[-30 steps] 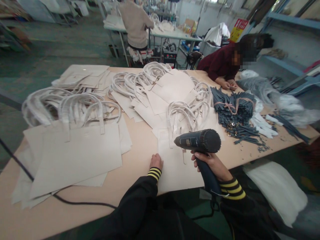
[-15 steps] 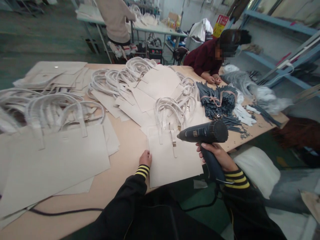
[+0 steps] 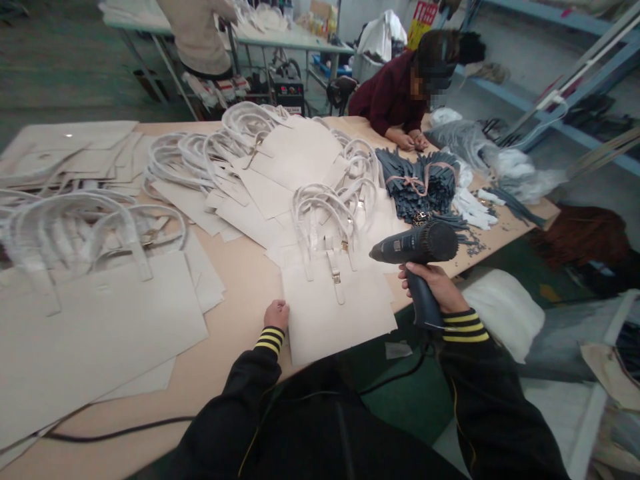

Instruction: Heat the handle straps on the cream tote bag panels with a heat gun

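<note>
In front of me lies a cream handbag panel (image 3: pixel 340 327) with looped handles (image 3: pixel 325 207) at its top and a strap with a gold-coloured metal clasp (image 3: pixel 336 276) near its upper middle. My left hand (image 3: pixel 277 315) is closed at the panel's left edge, fingers curled and thumb along the border. A dark hot-air gun (image 3: pixel 425 243) is gripped by its handle in my right hand (image 3: pixel 435 285). Its nozzle points left, above the panel's upper right part and apart from the clasp. Where the fingertips wrap behind the handle, they are partly hidden.
Cream bag pieces with handles (image 3: pixel 100 320) lie stacked at left, more (image 3: pixel 295 150) at the back. Dark strips (image 3: pixel 420 180) tied in a bundle lie back right, near a co-worker's hands (image 3: pixel 413 140). A black cable (image 3: pixel 120 428) crosses the table (image 3: pixel 235 300); another hangs below the gun.
The hot-air gun has moved right and away from the clasp, its nozzle now farther off. My left hand stays at the panel's edge. The whole view has shifted slightly.
</note>
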The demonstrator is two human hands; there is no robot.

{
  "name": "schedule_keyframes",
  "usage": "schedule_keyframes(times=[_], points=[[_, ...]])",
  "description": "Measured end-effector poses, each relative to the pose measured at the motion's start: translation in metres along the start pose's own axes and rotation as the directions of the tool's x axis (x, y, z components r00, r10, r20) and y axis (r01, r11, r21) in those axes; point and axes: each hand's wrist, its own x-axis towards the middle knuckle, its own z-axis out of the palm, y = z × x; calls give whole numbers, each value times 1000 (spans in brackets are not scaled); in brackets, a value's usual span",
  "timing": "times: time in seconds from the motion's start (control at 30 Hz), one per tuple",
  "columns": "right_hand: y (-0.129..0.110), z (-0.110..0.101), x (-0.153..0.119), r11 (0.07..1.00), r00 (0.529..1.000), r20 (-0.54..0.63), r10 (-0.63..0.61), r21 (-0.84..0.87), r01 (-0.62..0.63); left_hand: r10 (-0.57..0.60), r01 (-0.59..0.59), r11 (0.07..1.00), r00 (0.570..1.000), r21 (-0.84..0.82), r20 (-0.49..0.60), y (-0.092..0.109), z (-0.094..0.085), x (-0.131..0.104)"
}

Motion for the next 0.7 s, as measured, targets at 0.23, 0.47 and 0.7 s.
schedule_keyframes(times=[0.23, 0.47, 0.7], points=[[5, -21, -4, 998, 999, -52, 17, 57, -14, 531, -512, 838, 845, 187, -66, 43, 26, -17], [7, -15, -9, 998, 998, -52, -37, 56, 40, 429, -490, 822, 868, 290, 251, 147, 80, 18], [12, -18, 9, 997, 996, -75, -51, 46, 54, 305, -345, 907, 934, 242, 187, 179, 51, 59]])
